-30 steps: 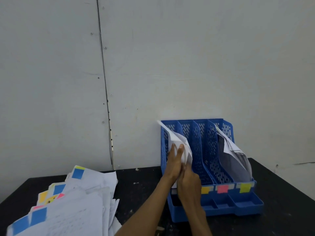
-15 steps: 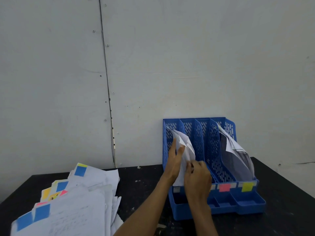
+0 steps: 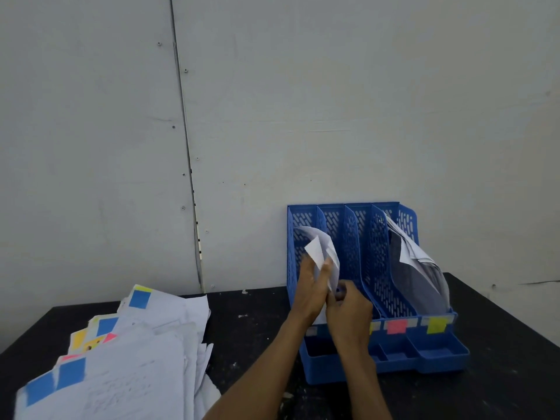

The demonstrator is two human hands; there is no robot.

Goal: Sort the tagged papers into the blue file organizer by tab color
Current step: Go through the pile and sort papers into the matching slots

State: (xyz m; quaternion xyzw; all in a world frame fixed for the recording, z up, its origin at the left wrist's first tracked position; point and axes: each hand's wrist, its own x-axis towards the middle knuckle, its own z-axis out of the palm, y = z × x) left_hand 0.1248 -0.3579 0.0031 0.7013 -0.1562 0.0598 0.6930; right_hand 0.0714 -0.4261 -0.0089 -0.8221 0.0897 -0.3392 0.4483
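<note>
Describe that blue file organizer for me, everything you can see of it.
The file organizer is blue plastic, with four upright slots between perforated walls and a low compartmented tray in front. It stands on the black table by the grey wall. A pink label and a yellow label mark its front. Curled papers fill the rightmost slot; the left hand and right hand hold a sheet in the leftmost one.

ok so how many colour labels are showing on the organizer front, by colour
pink label: 1
yellow label: 1
orange-yellow label, only a sliver beside the right hand: 1
total: 3 showing
</note>
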